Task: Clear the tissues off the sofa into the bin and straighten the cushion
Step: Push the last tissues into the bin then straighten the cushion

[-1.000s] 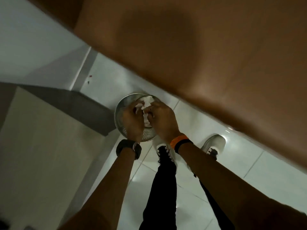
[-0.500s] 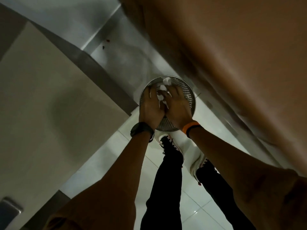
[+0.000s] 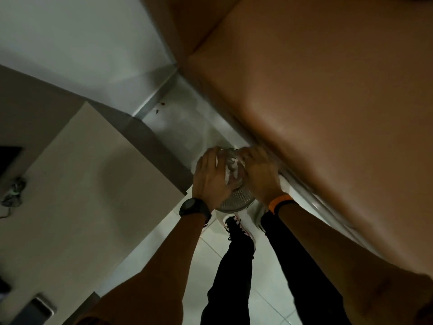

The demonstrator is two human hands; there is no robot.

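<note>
A round metal mesh bin point(image 3: 240, 200) stands on the white tiled floor, close against the front of the brown sofa point(image 3: 328, 109). Both my hands hover palm down over its mouth. My left hand point(image 3: 209, 178), with a black watch on the wrist, covers the bin's left side. My right hand point(image 3: 261, 175), with an orange band, covers the right side. Their fingers are spread. Crumpled white tissues point(image 3: 232, 168) show in the gap between them, over the bin's opening. Blur hides whether a finger still touches them. No cushion is in view.
A beige low table point(image 3: 82, 184) fills the left, its corner almost touching the bin. On it lie a phone point(image 3: 39, 308) and a tangled cable point(image 3: 14, 191). My legs and white shoes point(image 3: 236, 228) stand just behind the bin. A white wall point(image 3: 82, 43) rises beyond.
The view has swung, so the bin now sits nearer the sofa's edge in frame. My hands have flattened and parted over the bin, and the tissues show lower between them.
</note>
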